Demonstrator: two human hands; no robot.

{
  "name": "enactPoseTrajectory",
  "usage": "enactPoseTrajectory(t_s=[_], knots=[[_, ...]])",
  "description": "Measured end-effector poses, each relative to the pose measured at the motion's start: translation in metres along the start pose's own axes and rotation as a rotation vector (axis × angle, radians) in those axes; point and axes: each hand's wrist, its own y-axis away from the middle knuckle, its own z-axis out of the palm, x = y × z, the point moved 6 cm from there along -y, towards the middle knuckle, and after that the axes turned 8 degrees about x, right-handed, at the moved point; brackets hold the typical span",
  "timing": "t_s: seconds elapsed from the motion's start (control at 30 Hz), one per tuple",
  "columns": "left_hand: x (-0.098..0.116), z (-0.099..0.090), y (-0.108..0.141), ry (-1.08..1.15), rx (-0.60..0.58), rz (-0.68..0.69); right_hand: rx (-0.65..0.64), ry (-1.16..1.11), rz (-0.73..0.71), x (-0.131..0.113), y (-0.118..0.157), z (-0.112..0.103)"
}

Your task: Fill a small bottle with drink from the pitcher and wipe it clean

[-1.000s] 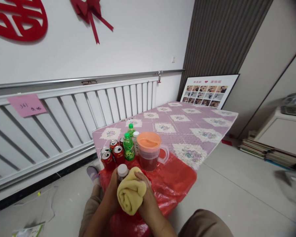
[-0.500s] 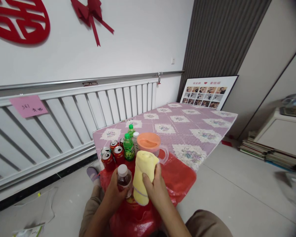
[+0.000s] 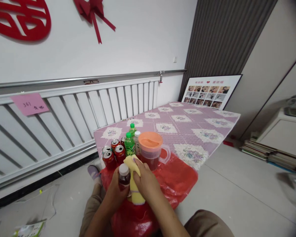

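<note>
Left hand (image 3: 116,189): fingers wrapping white-capped bottle (image 3: 124,179), round, dark contents; cap up, long axis near upright, over glossy red plastic sheet (image 3: 181,176). Right hand (image 3: 147,180): fingers clutching soft yellow cloth (image 3: 137,197), elongated, top leaning left, beside bottle.

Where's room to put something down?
On the purple flowered cover behind the orange-lidded plastic jug, or red plastic sheet right of it. Crowded: left of the jug, red metal cans and green-capped plastic bottles; in front, a yellow cloth.
</note>
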Motion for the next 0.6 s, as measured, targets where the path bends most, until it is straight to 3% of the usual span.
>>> enactPoseTrajectory(t_s=[0.27, 0.37, 0.53, 0.6], knots=[[-0.007, 0.001, -0.002, 0.027, -0.020, -0.033, -0.073, -0.075, 0.076, 0.045, 0.011, 0.036], [-0.005, 0.000, -0.002, 0.012, -0.015, -0.016, -0.040, -0.132, 0.084, 0.040, 0.014, 0.030], [0.002, -0.001, -0.001, -0.017, -0.019, 0.006, 0.094, -0.322, 0.070, 0.015, 0.010, 0.002], [0.003, -0.001, -0.001, -0.001, -0.034, 0.011, 0.089, -0.326, 0.079, 0.011, 0.009, 0.002]])
